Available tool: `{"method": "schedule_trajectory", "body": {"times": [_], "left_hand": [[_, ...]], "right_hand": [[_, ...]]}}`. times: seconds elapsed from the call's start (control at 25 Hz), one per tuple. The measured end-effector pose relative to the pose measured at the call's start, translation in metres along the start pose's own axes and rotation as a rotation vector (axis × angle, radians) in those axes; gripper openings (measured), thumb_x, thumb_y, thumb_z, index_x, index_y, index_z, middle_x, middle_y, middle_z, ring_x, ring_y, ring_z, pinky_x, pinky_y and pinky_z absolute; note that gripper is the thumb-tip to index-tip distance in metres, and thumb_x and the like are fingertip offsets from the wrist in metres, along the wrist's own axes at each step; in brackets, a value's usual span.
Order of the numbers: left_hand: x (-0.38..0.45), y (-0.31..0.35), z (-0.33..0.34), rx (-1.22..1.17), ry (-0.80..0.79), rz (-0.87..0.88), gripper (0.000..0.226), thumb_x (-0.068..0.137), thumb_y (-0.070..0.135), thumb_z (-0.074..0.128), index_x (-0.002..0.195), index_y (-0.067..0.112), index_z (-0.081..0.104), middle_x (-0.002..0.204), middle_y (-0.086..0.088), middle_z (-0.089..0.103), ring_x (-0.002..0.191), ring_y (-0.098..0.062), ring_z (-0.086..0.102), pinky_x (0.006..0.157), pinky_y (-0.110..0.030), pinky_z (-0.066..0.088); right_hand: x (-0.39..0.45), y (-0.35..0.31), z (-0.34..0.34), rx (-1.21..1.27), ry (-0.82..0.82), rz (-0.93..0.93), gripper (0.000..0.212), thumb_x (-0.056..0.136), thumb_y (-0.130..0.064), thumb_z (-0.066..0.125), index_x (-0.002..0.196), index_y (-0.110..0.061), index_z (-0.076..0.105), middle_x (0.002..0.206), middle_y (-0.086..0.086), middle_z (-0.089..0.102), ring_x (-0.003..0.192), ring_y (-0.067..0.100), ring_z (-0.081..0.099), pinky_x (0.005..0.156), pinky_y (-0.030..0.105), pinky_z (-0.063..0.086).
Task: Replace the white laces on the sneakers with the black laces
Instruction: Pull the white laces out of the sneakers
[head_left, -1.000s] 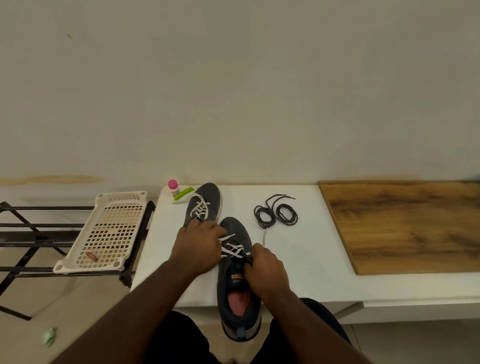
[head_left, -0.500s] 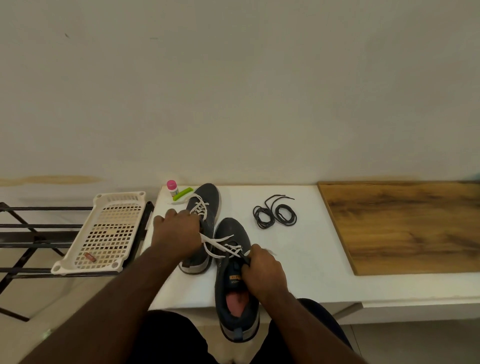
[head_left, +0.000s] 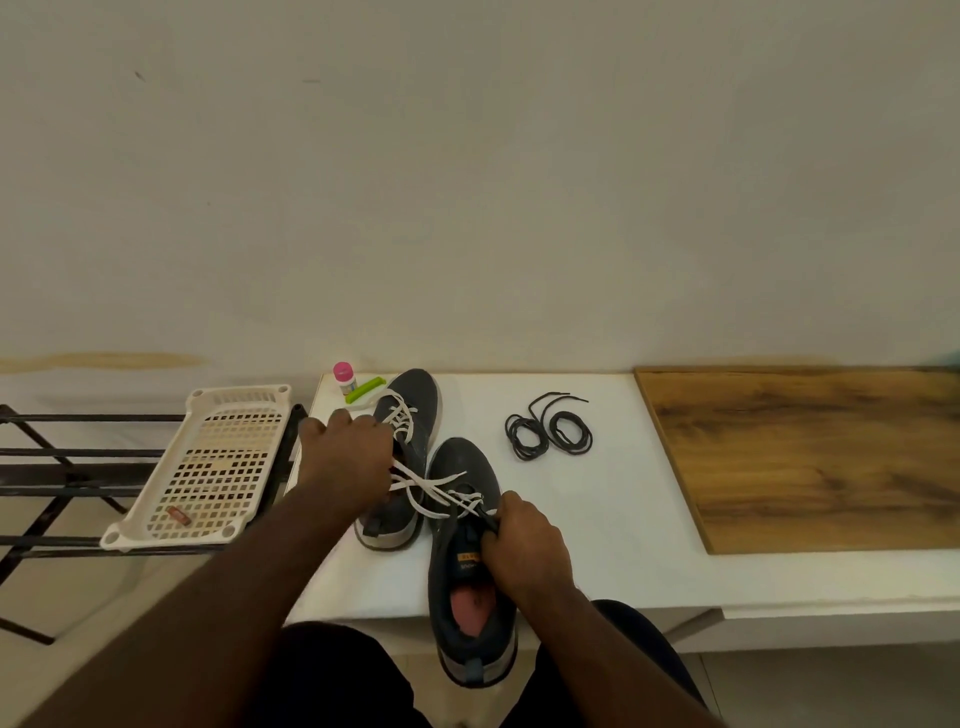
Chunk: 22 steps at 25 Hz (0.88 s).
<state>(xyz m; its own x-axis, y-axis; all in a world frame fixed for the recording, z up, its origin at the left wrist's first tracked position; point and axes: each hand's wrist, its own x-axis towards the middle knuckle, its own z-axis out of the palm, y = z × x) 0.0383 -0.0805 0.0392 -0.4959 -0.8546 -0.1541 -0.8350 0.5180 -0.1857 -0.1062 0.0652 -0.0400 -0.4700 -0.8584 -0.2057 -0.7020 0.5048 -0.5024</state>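
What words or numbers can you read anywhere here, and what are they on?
None can be read for sure.
Orange tag on the tongue of the near sneaker: there is print, too blurred to read.
Pale print just below that tag: too small to read.
Label on the little pink-capped bottle: too small to read.
The green thing, white basket and black laces show no words.

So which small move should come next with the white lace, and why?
Probably the left hand should pull the white lace farther out: it is partly loose but threaded in the near sneaker, which the right hand grips.
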Motion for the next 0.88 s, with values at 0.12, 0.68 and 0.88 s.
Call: {"method": "schedule_trajectory", "body": {"times": [0.12,0.68,0.88], "left_hand": [[-0.012,0.021,0.017,-0.107,0.013,0.143,0.028,0.093,0.039,0.051,0.120,0.033,0.055,0.122,0.007,0.060,0.122,-0.022,0.045,0.100,-0.050,0.028],[-0.024,0.019,0.013,-0.217,0.220,-0.040,0.053,0.088,0.026,0.060,0.137,0.021,0.041,0.139,-0.004,0.043,0.126,-0.025,0.042,0.102,-0.046,0.037],[-0.058,0.062,0.059,-0.734,-0.091,-0.013,0.034,0.089,0.047,0.056,0.108,0.019,0.053,0.104,0.000,0.061,0.095,-0.017,0.059,0.080,-0.031,0.049]], "right_hand": [[0.000,-0.002,0.001,0.003,0.012,-0.002,0.016,0.095,-0.028,0.049,0.109,-0.019,0.050,0.104,0.000,0.060,0.085,0.017,0.057,0.072,0.028,0.046],[-0.001,0.001,-0.003,0.069,0.022,-0.001,0.028,0.094,-0.052,0.054,0.093,-0.024,0.051,0.089,-0.006,0.058,0.077,0.010,0.054,0.063,0.021,0.039],[0.029,-0.003,-0.014,0.073,0.033,-0.261,0.019,0.087,-0.017,0.056,0.095,-0.018,0.074,0.096,-0.002,0.064,0.088,0.012,0.057,0.074,0.016,0.044]]}}
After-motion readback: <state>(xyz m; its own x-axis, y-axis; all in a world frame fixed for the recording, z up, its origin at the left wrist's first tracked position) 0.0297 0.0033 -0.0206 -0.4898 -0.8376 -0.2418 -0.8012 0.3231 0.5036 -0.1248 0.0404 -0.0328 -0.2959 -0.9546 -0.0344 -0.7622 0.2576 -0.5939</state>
